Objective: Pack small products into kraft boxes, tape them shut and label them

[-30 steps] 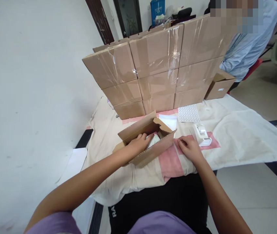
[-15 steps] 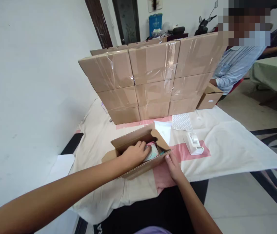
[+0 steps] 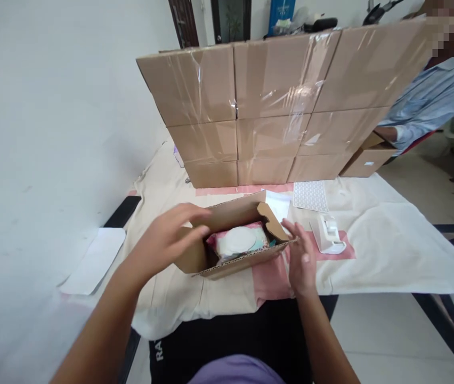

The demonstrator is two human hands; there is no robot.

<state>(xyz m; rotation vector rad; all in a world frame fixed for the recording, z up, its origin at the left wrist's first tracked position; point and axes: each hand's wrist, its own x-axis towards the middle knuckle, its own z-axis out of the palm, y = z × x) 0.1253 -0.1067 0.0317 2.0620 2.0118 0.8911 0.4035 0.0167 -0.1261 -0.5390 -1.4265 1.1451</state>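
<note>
An open cardboard box [image 3: 243, 262] sits on the cloth in front of me. Inside it lies a round white item [image 3: 237, 241] on pink and teal packaging. My left hand [image 3: 167, 240] is at the box's left end, fingers curled over the left side flap [image 3: 189, 256]. My right hand [image 3: 301, 256] stands beside the box's right end, fingers straight and together, its tips close to the right flap [image 3: 273, 224]; whether it touches is unclear.
A wall of taped cardboard boxes [image 3: 275, 106] stands behind. A white tape dispenser [image 3: 328, 234] and a sticker sheet [image 3: 310, 196] lie to the right. Another person's blue sleeve [image 3: 430, 101] reaches toward a small box [image 3: 366, 160]. White paper [image 3: 95, 260] lies on the left.
My left hand has come out of the box and moved to its left flap, uncovering the white item. My right hand shifted from the box's front corner to its right end.
</note>
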